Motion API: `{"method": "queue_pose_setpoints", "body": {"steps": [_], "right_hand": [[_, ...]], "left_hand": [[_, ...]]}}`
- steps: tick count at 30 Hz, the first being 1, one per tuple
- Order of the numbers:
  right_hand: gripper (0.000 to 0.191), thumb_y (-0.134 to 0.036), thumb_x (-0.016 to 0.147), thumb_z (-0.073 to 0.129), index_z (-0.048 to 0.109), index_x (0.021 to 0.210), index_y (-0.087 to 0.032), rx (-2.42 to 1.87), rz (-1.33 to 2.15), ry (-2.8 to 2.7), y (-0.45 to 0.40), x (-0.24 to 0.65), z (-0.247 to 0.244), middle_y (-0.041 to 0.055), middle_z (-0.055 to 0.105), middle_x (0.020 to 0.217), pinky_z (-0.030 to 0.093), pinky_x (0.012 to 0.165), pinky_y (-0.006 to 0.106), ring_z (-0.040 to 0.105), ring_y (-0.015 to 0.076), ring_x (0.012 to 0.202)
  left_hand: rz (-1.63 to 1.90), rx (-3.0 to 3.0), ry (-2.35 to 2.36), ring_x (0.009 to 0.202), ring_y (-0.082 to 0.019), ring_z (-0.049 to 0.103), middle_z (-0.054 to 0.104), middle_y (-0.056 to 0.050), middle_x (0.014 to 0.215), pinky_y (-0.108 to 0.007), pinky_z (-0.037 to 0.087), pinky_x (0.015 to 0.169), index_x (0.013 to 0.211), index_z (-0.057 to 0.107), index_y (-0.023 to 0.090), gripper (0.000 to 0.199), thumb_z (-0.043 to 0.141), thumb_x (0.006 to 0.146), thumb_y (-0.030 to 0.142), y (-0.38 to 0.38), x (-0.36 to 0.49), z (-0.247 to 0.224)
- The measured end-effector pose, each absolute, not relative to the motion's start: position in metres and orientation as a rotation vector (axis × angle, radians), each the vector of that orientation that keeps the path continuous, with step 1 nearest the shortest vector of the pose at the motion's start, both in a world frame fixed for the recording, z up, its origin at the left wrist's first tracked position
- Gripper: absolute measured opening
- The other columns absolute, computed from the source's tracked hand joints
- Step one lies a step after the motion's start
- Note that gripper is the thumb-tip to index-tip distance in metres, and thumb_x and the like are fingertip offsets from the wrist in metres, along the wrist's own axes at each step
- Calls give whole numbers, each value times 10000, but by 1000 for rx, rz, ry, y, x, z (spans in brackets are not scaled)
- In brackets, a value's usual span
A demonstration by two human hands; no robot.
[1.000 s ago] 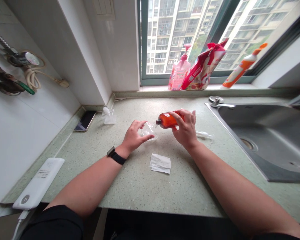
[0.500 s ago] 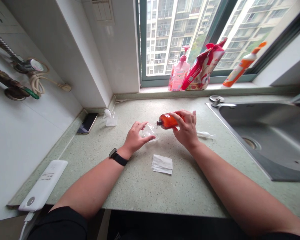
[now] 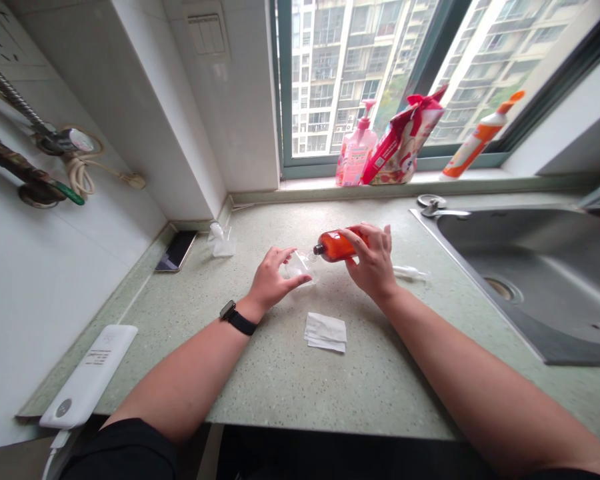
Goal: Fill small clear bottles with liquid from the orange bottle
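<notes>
My left hand point(image 3: 275, 277) is closed on a clear plastic bottle point(image 3: 299, 268), thumb and fingers on its two sides. That bottle leans, its narrow neck toward the right. My right hand point(image 3: 373, 260) grips an amber-orange bottle point(image 3: 336, 245) with a dark, uncapped threaded neck. The amber bottle lies nearly level, its mouth pointing left, right by the clear bottle's neck. Whether liquid passes between them is too small to make out. A white pump top with a clear tube point(image 3: 409, 272) lies behind my right wrist. Nearer me is a folded white tissue point(image 3: 325, 332).
A clear item with a white top point(image 3: 222, 240) and a phone point(image 3: 176, 251) sit at the back left. A white power bank point(image 3: 89, 377) with a cable lies front left. The steel sink point(image 3: 525, 267) is at right. A pink pump bottle point(image 3: 356, 153) stands on the sill.
The view has tilted up slightly, so the whole scene sits a little lower. Both hands and both bottles keep nearly the same places relative to each other.
</notes>
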State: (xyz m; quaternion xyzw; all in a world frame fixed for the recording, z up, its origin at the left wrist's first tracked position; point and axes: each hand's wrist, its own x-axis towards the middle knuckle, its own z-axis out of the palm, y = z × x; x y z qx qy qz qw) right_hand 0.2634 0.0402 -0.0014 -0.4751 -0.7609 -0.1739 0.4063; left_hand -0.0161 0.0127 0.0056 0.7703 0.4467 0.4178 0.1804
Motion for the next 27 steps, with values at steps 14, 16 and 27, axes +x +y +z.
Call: {"method": "queue_pose_setpoints", "body": {"steps": [14, 16, 27], "right_hand": [[730, -56, 846, 624, 551, 1504, -363, -1178, -449, -1913, 40, 263, -1, 88, 596, 1380, 232, 1298, 751, 533, 348, 1393], [742, -54, 843, 625, 545, 1512, -366, -1182, -449, -1911, 40, 263, -1, 88, 595, 1384, 237, 1296, 753, 535, 349, 1393], [737, -39, 856, 625, 542, 1507, -374, -1175, -451, -1905, 39, 262, 0, 82, 600, 1376, 220, 1313, 736, 536, 345, 1399]], "left_hand": [[1181, 2187, 1273, 1019, -248, 690, 673, -78, 1138, -445, 598, 986, 1404, 679, 243, 709, 873, 841, 627, 11, -16, 7], [1174, 2189, 1276, 1020, -249, 691, 672, -77, 1135, -443, 600, 981, 1408, 678, 243, 713, 873, 841, 628, 11, -16, 7], [1187, 2171, 1258, 1023, -246, 685, 669, -79, 1141, -440, 594, 983, 1405, 677, 236, 734, 867, 831, 651, 12, -16, 5]]}}
